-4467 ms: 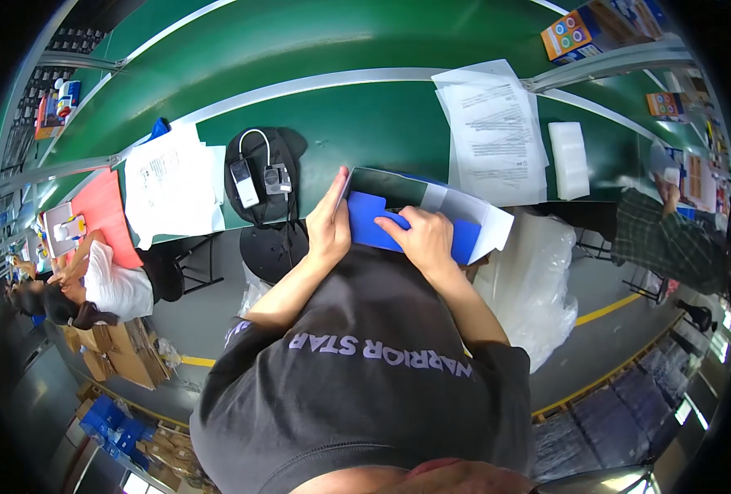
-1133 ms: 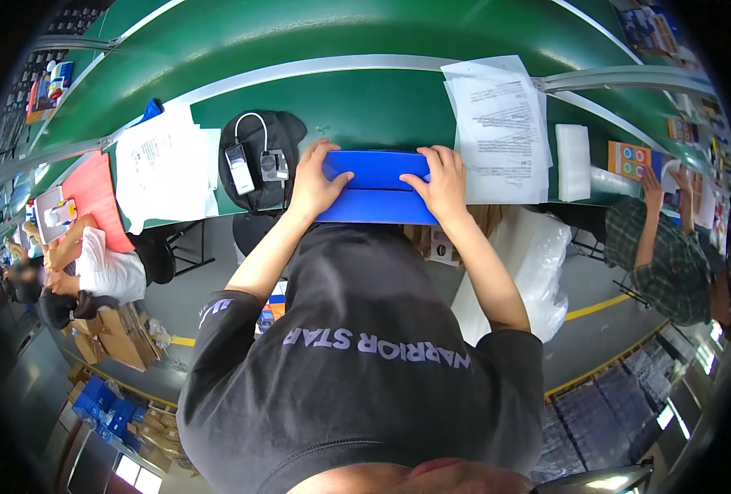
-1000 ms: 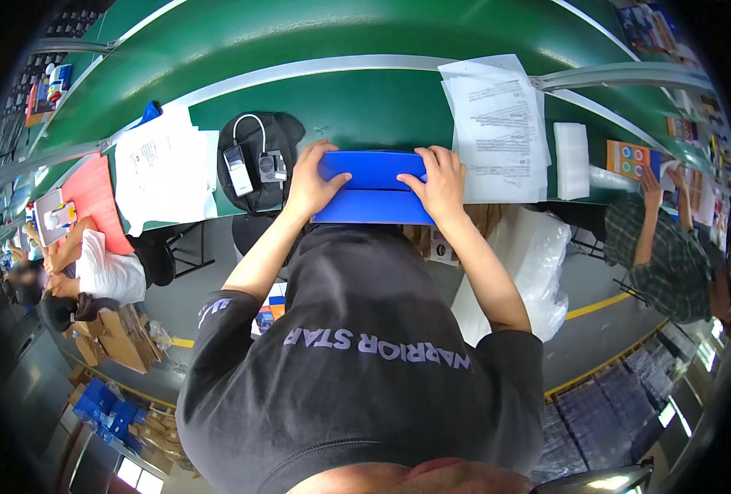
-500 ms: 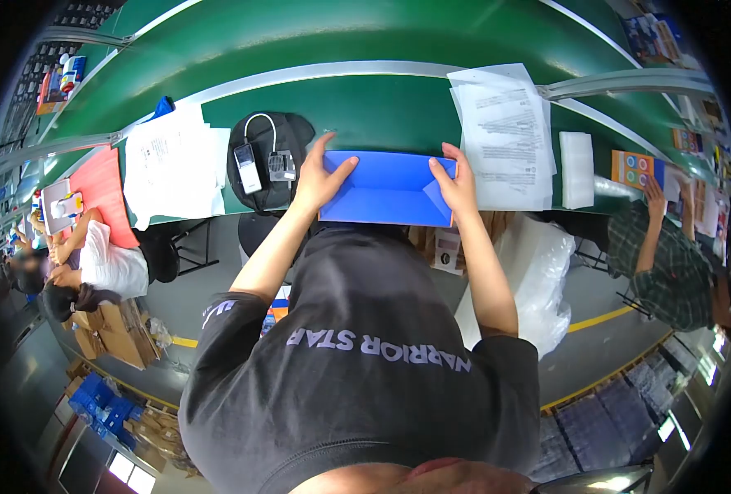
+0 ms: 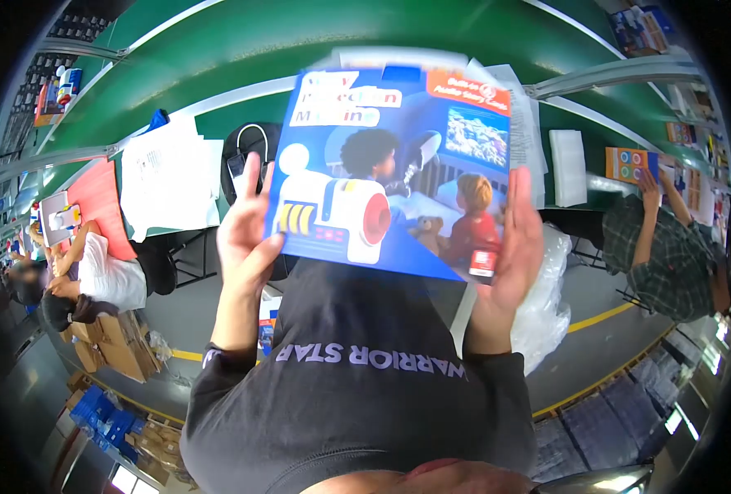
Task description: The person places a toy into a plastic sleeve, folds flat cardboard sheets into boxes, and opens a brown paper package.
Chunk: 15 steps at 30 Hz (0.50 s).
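A blue printed box is lifted up in front of my chest, its picture face toward the camera and slightly tilted. The picture shows a white projector and two children. My left hand is at the box's left edge, thumb near the lower corner and fingers pointing up. At the right edge, my right hand presses against the side, slightly blurred. Both hands hold the box between them. A blurred white flap stands out beyond the box's far edge.
Printed sheets and a black cap with small devices lie left on the green table. More sheets and a white foam stack are at right. Other people sit left; another person works at right.
The box has been raised and turned, so its printed face shows instead of the plain blue inside. Both hands have moved with it, farther apart and closer to the camera.
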Motion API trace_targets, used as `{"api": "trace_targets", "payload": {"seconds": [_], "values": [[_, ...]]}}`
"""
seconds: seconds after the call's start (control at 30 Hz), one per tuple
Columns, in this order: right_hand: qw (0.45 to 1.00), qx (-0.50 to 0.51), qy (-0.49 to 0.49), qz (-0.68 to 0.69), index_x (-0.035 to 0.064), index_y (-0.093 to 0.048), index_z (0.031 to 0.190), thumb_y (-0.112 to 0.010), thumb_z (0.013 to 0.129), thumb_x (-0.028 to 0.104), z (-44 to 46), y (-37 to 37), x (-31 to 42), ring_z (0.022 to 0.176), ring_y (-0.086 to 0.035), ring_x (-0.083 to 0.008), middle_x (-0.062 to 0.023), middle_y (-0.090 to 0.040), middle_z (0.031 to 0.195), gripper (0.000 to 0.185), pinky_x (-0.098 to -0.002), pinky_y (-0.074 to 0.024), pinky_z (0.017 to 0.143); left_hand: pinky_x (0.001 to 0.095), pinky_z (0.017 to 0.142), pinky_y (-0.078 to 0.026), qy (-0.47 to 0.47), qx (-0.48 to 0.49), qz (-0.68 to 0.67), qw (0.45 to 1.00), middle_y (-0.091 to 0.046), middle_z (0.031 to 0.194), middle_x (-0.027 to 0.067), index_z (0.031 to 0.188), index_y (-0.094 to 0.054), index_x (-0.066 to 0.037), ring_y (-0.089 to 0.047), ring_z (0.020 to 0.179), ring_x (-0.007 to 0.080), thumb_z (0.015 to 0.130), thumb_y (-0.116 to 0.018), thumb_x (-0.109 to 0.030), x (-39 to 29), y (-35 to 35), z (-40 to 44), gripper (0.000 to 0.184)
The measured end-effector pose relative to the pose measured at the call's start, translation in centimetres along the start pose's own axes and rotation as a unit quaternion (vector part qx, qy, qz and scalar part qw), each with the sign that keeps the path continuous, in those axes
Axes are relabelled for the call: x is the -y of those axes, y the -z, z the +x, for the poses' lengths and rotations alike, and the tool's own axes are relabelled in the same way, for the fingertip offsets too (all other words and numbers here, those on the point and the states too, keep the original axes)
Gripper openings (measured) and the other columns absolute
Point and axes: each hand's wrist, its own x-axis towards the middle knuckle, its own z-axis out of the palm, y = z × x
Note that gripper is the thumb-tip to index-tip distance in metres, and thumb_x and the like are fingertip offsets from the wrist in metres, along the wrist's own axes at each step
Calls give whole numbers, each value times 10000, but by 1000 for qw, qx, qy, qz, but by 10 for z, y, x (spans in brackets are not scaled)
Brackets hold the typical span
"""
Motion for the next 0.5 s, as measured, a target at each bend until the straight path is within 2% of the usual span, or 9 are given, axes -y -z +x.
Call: {"api": "trace_targets", "payload": {"seconds": [0.03, 0.13, 0.17, 0.27, 0.3, 0.33, 0.4, 0.43, 0.5], "values": [[998, 43, 29, 39, -15, -307, 1396, -428, 956, 406, 9, 18, -24, 1369, -281, -332, -229, -275, 1477, 620, -442, -162, 1139, 440, 1122, -228, 15, -7, -19, 1000, -36, 1548, 204, 1302, -448, -76, -124, 1424, 347, 753, -603, 109, 19, 7, 0, 600], [941, -55, -199, 268, -6, -366, 1373, -437, 950, 483, 29, 19, -85, 1273, -400, -256, -172, -424, 1376, 651, -366, -217, 1108, 373, 1138, -188, 63, -2, 87, 994, -101, 1550, 159, 1458, -214, -81, -120, 1433, 271, 760, -528, 173, 86, 30, 1, 806], [957, -44, -184, 219, -19, -389, 1351, -431, 957, 481, 33, 21, -115, 1266, -404, -241, -164, -449, 1354, 639, -358, -231, 1098, 367, 1138, -192, 112, -44, 67, 990, -142, 1541, 163, 1465, -191, -66, -155, 1427, 259, 764, -504, 177, 108, 37, -2, 805], [967, -72, -171, 172, -56, -459, 1273, -430, 975, 442, 23, 39, -209, 1227, -437, -203, -139, -519, 1283, 581, -337, -285, 1057, 332, 1070, -332, 175, -142, 51, 973, -438, 1371, 164, 1406, -298, -19, -402, 1303, 221, 759, -470, 190, 174, 65, -13, 701], [936, -127, -229, 233, -79, -513, 1184, -443, 980, 411, 20, 45, -221, 1137, -525, -218, -164, -576, 1214, 536, -342, -357, 997, 319, 1038, -374, 190, -148, 84, 967, -517, 1296, 147, 1381, -339, -9, -468, 1249, 204, 758, -466, 193, 189, 75, -17, 667], [936, -127, -232, 233, -79, -513, 1184, -443, 980, 411, 14, 50, -237, 1137, -525, -218, -164, -576, 1214, 536, -342, -357, 997, 319, 1038, -374, 192, -150, 84, 966, -517, 1296, 147, 1381, -339, -9, -468, 1249, 204, 758, -466, 193, 197, 80, -20, 667], [915, -199, -264, 230, -69, -567, 1082, -473, 967, 415, 5, 53, -253, 1062, -563, -215, -175, -623, 1123, 506, -338, -385, 955, 307, 976, -424, 192, -159, 101, 963, -582, 1147, 97, 1334, -398, 10, -538, 1128, 170, 778, -461, 179, 201, 81, -23, 585], [914, -190, -266, 238, -59, -587, 1024, -499, 959, 398, 0, 61, -257, 1015, -586, -218, -183, -640, 1077, 469, -336, -400, 929, 269, 872, -450, 207, -169, 83, 960, -576, 1076, 68, 1330, -401, 17, -552, 986, 135, 844, -508, 91, 203, 85, -22, 503], [913, -212, -268, 224, -53, -588, 1009, -507, 958, 380, -3, 52, -242, 969, -598, -218, -172, -649, 1027, 443, -336, -417, 896, 245, 812, -434, 248, -209, 27, 946, -570, 1059, 57, 1313, -421, 15, -532, 923, 115, 873, -530, 28, 195, 80, -21, 454]]}}
